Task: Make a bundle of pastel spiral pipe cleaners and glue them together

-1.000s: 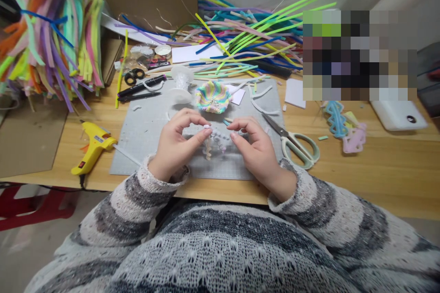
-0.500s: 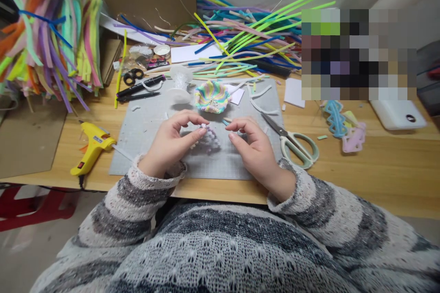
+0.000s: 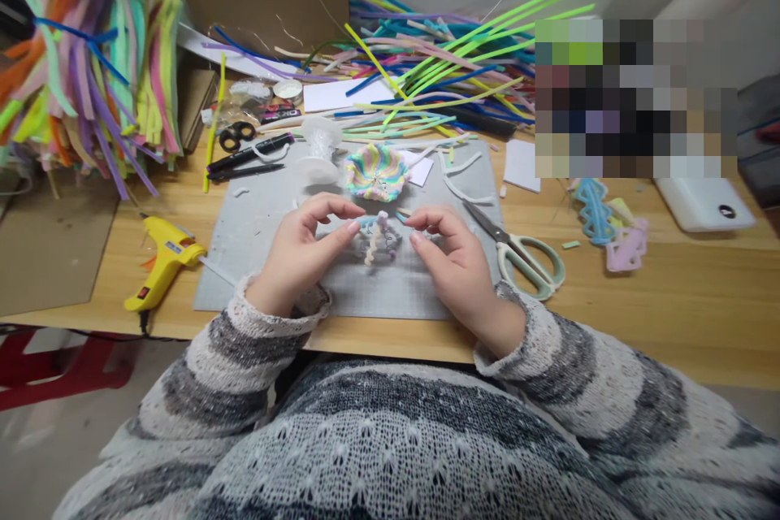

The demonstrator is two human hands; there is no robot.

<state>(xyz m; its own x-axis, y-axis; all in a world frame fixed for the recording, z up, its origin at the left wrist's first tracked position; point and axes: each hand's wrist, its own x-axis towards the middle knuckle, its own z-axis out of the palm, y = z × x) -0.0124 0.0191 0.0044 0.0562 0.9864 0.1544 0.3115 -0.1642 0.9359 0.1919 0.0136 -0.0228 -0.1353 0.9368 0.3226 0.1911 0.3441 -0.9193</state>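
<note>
My left hand (image 3: 305,248) pinches the light blue end of a small bundle of curled pipe cleaners (image 3: 373,237) between thumb and index finger. Lilac, cream and grey coils hang from that end above the grey cutting mat (image 3: 244,284). Across from it, my right hand (image 3: 457,268) is closed in a loose pinch; a bit of blue and beige (image 3: 403,214) shows at its fingertips, too small to name surely. Just beyond both hands lies a ruffled pastel pipe-cleaner flower (image 3: 376,172). A clear spool (image 3: 320,150) stands to its left.
Scissors (image 3: 524,256) lie open at the mat's right edge. A yellow glue gun (image 3: 164,256) rests on the left. Loose pipe cleaners (image 3: 439,57) pile along the back, and a tied bundle (image 3: 79,57) stands back left. A white device (image 3: 704,199) sits at the right.
The curled pipe cleaners have turned and shifted slightly right, so their light blue end and cream coil now show. Both hands have barely moved.
</note>
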